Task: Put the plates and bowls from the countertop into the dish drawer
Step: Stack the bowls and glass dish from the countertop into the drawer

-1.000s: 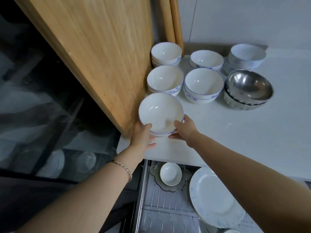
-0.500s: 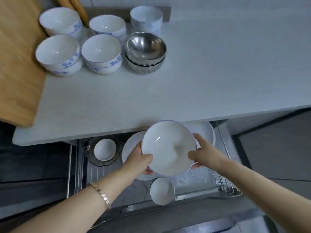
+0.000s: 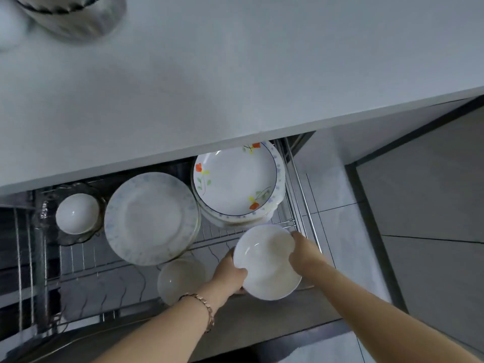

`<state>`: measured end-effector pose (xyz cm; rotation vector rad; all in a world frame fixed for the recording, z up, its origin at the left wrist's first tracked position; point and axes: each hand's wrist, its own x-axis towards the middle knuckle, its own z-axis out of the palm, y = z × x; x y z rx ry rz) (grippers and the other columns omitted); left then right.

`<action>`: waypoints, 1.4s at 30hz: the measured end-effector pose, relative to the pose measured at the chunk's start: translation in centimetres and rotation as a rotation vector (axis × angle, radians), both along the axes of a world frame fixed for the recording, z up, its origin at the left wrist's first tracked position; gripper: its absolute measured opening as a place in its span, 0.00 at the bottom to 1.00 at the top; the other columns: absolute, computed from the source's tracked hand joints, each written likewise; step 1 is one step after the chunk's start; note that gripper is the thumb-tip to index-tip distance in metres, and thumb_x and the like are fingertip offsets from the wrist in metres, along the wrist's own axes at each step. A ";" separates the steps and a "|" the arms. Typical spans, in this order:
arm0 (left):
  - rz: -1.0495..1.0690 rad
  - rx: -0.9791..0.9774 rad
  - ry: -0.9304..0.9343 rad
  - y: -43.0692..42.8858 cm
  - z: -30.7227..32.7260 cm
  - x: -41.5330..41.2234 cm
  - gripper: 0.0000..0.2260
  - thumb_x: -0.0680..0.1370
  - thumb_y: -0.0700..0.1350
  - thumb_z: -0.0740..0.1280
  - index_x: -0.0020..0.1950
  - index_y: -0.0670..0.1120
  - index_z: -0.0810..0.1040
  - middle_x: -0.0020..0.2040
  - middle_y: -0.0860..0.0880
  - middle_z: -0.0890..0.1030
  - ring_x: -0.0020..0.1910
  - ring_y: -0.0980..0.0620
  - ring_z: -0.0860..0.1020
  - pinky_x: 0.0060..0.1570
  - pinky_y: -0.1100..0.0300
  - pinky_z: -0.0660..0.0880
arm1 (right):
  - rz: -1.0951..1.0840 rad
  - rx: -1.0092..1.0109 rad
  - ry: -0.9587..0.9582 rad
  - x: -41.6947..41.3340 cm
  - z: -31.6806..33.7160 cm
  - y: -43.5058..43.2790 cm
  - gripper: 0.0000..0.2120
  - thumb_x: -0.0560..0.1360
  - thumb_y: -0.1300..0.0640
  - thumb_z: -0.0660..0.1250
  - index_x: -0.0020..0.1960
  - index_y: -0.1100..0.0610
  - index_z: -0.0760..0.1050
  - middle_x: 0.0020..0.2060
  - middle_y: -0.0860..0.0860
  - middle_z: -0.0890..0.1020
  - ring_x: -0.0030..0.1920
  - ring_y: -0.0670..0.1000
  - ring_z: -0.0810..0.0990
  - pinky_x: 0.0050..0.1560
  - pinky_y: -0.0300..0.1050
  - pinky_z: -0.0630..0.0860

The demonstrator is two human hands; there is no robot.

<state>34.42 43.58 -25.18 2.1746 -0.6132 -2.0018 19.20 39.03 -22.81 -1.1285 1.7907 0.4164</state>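
The white bowl [image 3: 267, 262] is held between both hands over the front right part of the open dish drawer [image 3: 301, 195]. The left hand [image 3: 230, 273] clasps its left rim, thumb over the edge; the right hand [image 3: 305, 251] clasps the right rim, so each grip is closed on the bowl and neither is free. The bowl sits mouth up, slightly tilted toward the camera. Whether its base already touches the wire rack [image 3: 110, 260] cannot be told.

The relation that matters: the free rack space lies straight below the bowl, at the front right corner. Just to its left, beside the left hand, a smaller white bowl [image 3: 180, 280] already rests in the rack. Behind it stands the stack topped by the flowered plate [image 3: 235, 183], and to the left of that the pale blue-patterned plates [image 3: 150, 218]. A small bowl [image 3: 77, 213] sits in a glass dish [image 3: 98, 233] at far left. A round bowl has no long axis; both hands are equally near. The move probably needed is a short drop, clear of both neighbours.

On the table [image 3: 235, 74] a steel bowl [image 3: 70, 17] shows at the top left corner, blurred. No brand, label or writing can be read anywhere.
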 end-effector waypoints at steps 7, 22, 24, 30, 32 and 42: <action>-0.133 0.002 -0.045 -1.5 -5.1 -1.8 0.29 0.73 0.32 0.57 0.72 0.50 0.65 0.65 0.43 0.75 0.63 0.43 0.73 0.53 0.54 0.75 | 0.002 0.030 0.084 -1.1 -4.6 -1.2 0.21 0.76 0.66 0.53 0.68 0.60 0.65 0.61 0.60 0.76 0.62 0.60 0.75 0.60 0.49 0.72; -0.389 0.037 -0.032 -2.7 -5.0 -2.9 0.29 0.77 0.42 0.60 0.77 0.50 0.54 0.69 0.43 0.71 0.63 0.42 0.74 0.60 0.49 0.76 | 0.350 -0.152 0.014 -1.2 -2.0 -4.9 0.24 0.75 0.69 0.55 0.68 0.55 0.70 0.65 0.55 0.73 0.62 0.58 0.75 0.60 0.47 0.74; -0.437 0.049 -0.042 -2.8 -3.7 -2.3 0.25 0.78 0.46 0.59 0.74 0.45 0.58 0.68 0.44 0.72 0.64 0.44 0.74 0.57 0.55 0.75 | 0.420 -0.119 0.015 -0.4 -0.9 -5.1 0.22 0.75 0.66 0.55 0.66 0.54 0.71 0.63 0.55 0.75 0.60 0.58 0.77 0.59 0.48 0.74; -0.287 -0.196 -0.132 -4.8 3.5 4.7 0.09 0.79 0.44 0.59 0.54 0.48 0.78 0.54 0.48 0.81 0.54 0.49 0.79 0.56 0.57 0.74 | 0.695 -0.036 -0.048 5.2 5.8 -7.6 0.20 0.77 0.60 0.56 0.68 0.52 0.68 0.67 0.55 0.73 0.65 0.57 0.73 0.63 0.46 0.70; -0.211 -0.284 -0.150 -6.0 7.3 8.8 0.08 0.79 0.44 0.59 0.46 0.52 0.77 0.50 0.49 0.82 0.50 0.49 0.81 0.55 0.54 0.76 | 0.744 -0.084 -0.073 8.4 8.9 -9.2 0.19 0.77 0.59 0.56 0.68 0.52 0.69 0.66 0.54 0.74 0.66 0.55 0.73 0.63 0.43 0.70; 0.165 -0.563 -0.432 -15.1 19.1 33.7 0.13 0.76 0.37 0.59 0.34 0.50 0.72 0.34 0.49 0.78 0.33 0.48 0.77 0.36 0.60 0.73 | 0.440 -0.326 -0.382 31.6 20.9 -18.2 0.17 0.78 0.54 0.59 0.61 0.63 0.74 0.56 0.57 0.79 0.55 0.57 0.79 0.56 0.46 0.74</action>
